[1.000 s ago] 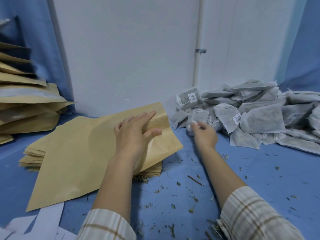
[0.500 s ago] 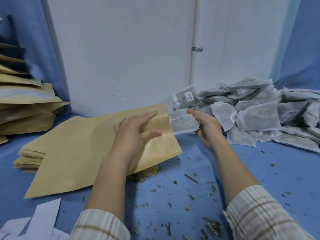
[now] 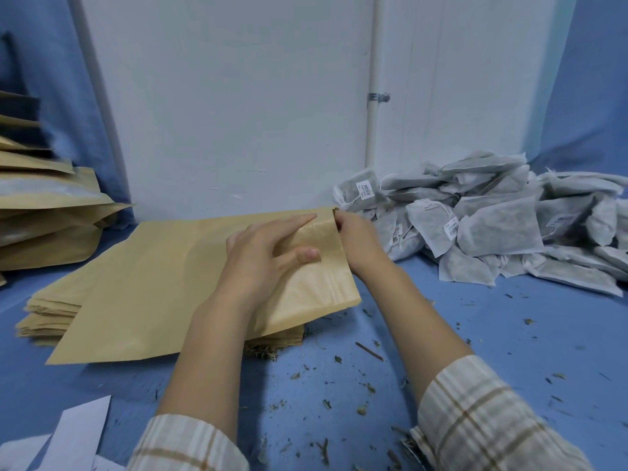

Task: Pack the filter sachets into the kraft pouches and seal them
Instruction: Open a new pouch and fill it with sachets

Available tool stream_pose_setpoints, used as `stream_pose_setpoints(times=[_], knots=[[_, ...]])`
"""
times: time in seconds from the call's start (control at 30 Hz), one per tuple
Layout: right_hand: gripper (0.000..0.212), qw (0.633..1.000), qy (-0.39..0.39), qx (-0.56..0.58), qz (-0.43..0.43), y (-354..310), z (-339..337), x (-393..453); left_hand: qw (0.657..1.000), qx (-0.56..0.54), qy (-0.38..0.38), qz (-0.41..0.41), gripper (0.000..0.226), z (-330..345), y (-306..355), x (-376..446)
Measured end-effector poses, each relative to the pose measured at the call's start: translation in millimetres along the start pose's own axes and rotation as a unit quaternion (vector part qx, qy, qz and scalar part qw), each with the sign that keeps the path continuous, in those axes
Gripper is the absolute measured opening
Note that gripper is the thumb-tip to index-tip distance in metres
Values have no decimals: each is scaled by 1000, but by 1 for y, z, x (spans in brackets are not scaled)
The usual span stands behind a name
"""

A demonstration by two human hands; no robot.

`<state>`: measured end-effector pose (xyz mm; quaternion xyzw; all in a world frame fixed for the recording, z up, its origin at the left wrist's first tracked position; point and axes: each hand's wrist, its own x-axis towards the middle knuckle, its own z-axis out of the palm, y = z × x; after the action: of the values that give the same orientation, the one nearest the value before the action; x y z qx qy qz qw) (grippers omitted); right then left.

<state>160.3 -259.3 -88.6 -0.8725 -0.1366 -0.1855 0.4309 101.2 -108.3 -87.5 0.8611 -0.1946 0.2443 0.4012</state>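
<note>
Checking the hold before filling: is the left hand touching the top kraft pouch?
Touching. The head view shows the left hand resting on the top kraft pouch, fingers and thumb flat on its face near the open end.

Tan kraft pouch (image 3: 163, 287) atop stack (grey sachets (image 3: 503, 226) heaped right)
</note>
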Motion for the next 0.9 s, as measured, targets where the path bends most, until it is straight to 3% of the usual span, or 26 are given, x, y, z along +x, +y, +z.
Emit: stream_pose_setpoints(times=[0.07, 0.13, 0.27, 0.4, 0.5, 0.57, 0.63, 0.7, 0.77, 0.83, 0.9], knots=[[19, 987, -53, 89, 122, -3, -1, 1, 1000, -9, 0, 9, 44, 1, 4, 1], [25, 950, -94, 210, 210, -5, -1, -2, 999, -26, -1, 23, 38, 2, 9, 2], [28, 901, -199, 332, 196, -7, -5, -16, 998, -38, -14, 47, 31, 2, 15, 4], [33, 848, -180, 451, 213, -17, 0, -20, 998, -10, -32, 61, 32, 1, 9, 5], [28, 925, -112, 317, 179, -13, 6, -12, 996, 60, -13, 57, 36, 5, 0, 5], [31, 972, 0, 187, 143, 2, 5, -8, 994, 99, 2, 46, 42, 8, -5, 3], [30, 976, 136, 46, 165, 25, 3, -9, 993, 112, 18, 37, 44, 10, -8, 3], [30, 946, 199, -94, 239, 53, -1, -12, 992, 118, 31, 31, 45, 11, -8, 3], [36, 939, 145, -137, 280, 74, -5, -13, 991, 124, 36, 31, 46, 12, -8, 3], [43, 954, 72, -134, 257, 82, -8, -12, 991, 126, 34, 31, 47, 13, -8, 2], [45, 963, 62, -133, 226, 84, -4, -10, 991, 125, 35, 30, 47, 12, -9, 3]])
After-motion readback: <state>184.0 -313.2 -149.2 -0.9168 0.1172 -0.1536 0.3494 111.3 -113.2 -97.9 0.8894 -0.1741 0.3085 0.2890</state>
